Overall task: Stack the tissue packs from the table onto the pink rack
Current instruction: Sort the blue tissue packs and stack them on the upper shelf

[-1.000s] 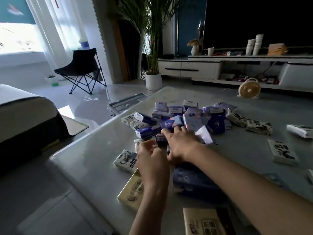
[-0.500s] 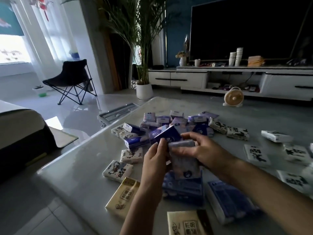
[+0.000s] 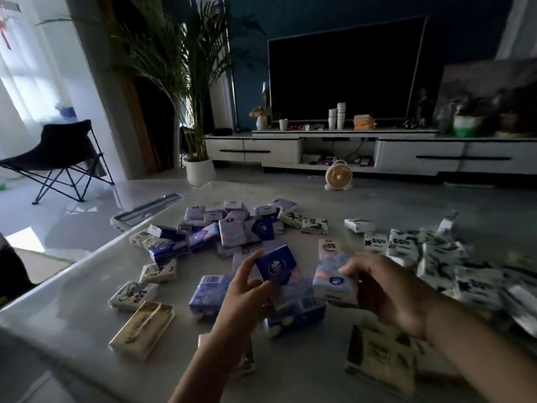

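Left hand (image 3: 247, 290) is pinching a dark blue tissue pack (image 3: 276, 264) | right hand (image 3: 388, 290) is gripping a pale tissue pack (image 3: 334, 279) just beside it | loose packs (image 3: 232, 228) are lying scattered over the table (image 3: 72, 303) beneath.

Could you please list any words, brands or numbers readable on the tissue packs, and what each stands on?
None is readable.
Dark blue pack, left hand: white logo, lettering blurred.
Pale pack, right hand: round mark, print blurred.
White packs: black characters, too blurred.
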